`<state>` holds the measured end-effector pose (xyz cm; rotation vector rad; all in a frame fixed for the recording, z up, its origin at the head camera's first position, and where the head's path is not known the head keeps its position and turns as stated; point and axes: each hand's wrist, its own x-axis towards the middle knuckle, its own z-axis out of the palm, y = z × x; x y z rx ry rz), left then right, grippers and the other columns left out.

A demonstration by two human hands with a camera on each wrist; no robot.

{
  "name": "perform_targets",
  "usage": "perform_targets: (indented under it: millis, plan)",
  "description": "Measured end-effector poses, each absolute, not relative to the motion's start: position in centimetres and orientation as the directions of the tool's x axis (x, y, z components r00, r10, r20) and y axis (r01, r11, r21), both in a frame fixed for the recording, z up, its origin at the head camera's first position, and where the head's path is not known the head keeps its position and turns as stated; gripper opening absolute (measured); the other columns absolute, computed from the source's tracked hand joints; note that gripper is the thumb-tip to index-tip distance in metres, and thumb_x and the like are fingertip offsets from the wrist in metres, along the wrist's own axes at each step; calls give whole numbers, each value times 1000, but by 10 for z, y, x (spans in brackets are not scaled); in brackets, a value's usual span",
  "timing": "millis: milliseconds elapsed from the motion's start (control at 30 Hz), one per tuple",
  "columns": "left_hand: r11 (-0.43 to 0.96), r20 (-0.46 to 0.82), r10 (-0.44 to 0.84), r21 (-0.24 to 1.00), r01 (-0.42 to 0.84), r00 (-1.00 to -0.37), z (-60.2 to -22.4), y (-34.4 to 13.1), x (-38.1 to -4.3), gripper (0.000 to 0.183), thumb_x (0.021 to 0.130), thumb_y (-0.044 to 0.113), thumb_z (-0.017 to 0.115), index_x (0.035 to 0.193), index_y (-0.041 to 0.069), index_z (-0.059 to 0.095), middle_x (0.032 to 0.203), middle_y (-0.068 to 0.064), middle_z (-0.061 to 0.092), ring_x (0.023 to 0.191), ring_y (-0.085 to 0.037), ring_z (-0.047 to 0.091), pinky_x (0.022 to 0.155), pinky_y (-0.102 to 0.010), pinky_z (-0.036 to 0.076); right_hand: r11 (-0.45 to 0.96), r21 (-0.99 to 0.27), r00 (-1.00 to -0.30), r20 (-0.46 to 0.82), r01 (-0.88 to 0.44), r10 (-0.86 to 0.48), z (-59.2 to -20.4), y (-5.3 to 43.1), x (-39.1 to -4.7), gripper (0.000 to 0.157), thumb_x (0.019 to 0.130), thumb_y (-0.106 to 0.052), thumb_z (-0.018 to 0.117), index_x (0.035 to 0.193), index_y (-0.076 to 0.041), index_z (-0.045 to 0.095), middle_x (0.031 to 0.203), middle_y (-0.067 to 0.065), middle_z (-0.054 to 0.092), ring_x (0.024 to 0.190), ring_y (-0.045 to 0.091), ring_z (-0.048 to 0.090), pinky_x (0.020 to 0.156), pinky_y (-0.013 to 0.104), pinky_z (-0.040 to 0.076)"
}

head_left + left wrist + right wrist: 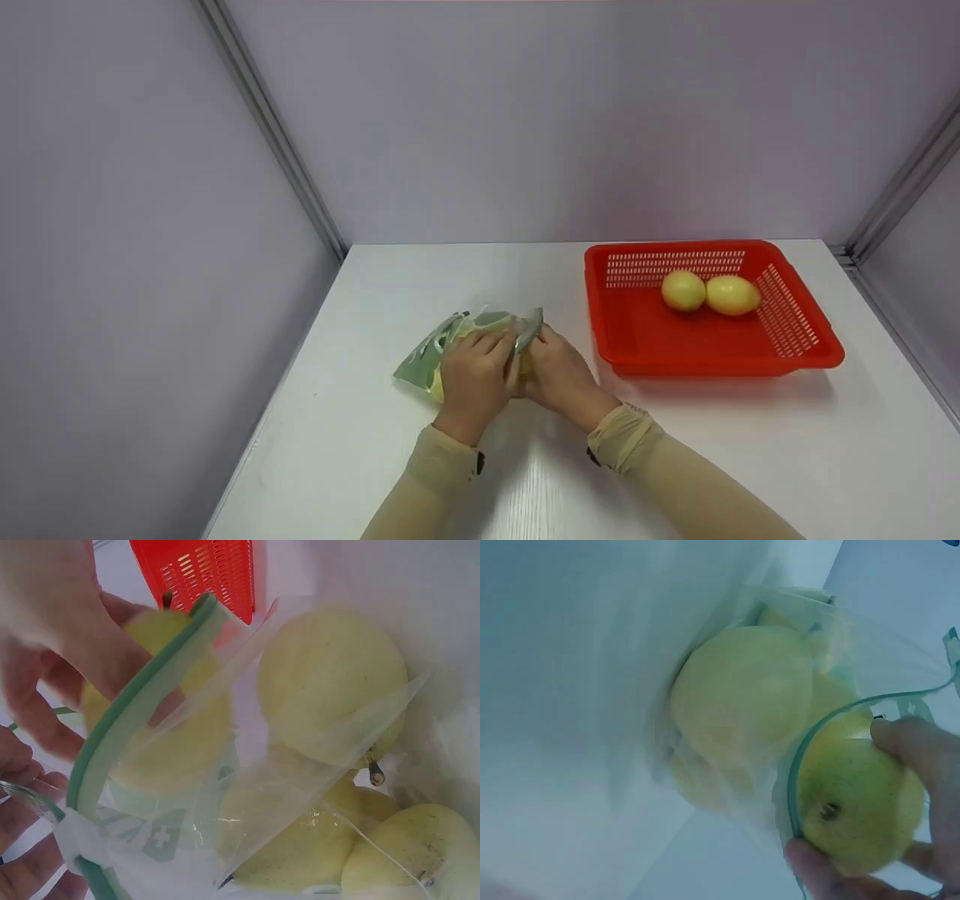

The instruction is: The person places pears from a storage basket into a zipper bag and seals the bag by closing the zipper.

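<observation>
A clear zip bag point(424, 364) with green printing and a green-edged mouth lies on the white table, several yellow pears point(334, 686) inside. My right hand point(562, 375) grips another pear point(862, 802) at the bag's mouth, thumb and fingers spread around it. In the left wrist view, that pear shows partly behind the green rim point(135, 701). My left hand point(476, 375) holds the bag near its mouth, with fingers beside the bunched rim in the left wrist view. Much of the bag's near side is hidden behind the left hand in the head view.
A red plastic basket point(645, 337) with slotted walls stands to the right of the bag. Two pears point(684, 291) lie side by side in its far half. Pale wall panels point(525, 120) rise behind the table and along its sides.
</observation>
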<state>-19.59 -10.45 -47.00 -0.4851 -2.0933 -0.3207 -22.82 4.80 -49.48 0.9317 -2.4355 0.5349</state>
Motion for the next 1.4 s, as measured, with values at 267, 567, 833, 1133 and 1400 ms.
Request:
perform_targets:
  millis: [267, 567, 833, 1133, 1400]
  plan:
    - [891, 846, 207, 44, 451, -491, -466, -104, -195, 15, 81, 19, 70, 92, 12, 77, 90, 0, 75, 82, -20, 69, 71, -36, 56, 627, -224, -621, 572, -746, -535, -497, 53, -226, 54, 77, -12, 81, 126, -5, 59, 116, 10, 60, 109, 21, 61, 91, 32, 52]
    - [893, 848, 211, 35, 449, -486, -465, -104, -196, 16, 83, 20, 68, 93, 12, 78, 88, 0, 75, 83, -20, 70, 72, -37, 56, 672, -204, -674, 468, -712, -572, -490, 79, -228, 51, 77, -14, 80, 125, -16, 61, 121, 3, 61, 108, 19, 63, 91, 33, 53]
    - [891, 849, 201, 49, 451, -489, -466, -104, -194, 18, 80, 23, 74, 92, 12, 77, 88, 0, 75, 84, -21, 70, 72, -38, 56, 615, -204, -618, 514, -761, -594, -470, 125, -240, 26, 79, -14, 77, 103, -10, 69, 95, 3, 67, 76, 13, 60, 69, 28, 55]
    - [889, 851, 197, 55, 455, -487, -467, -104, -197, 17, 81, 23, 71, 92, 13, 77, 89, 0, 74, 84, -19, 69, 73, -38, 56, 718, -214, -732, 394, -662, -557, -434, 177, -275, 37, 83, -22, 72, 117, -10, 64, 106, 6, 64, 96, 22, 61, 86, 41, 53]
    - [881, 853, 190, 70, 467, -486, -467, -103, -196, 16, 80, 21, 71, 92, 13, 77, 88, 0, 74, 84, -19, 69, 73, -37, 55, 835, -246, -868, 210, -492, -450, -424, 200, -300, 56, 84, -28, 71, 134, -14, 52, 126, 10, 56, 114, 29, 55, 95, 51, 48]
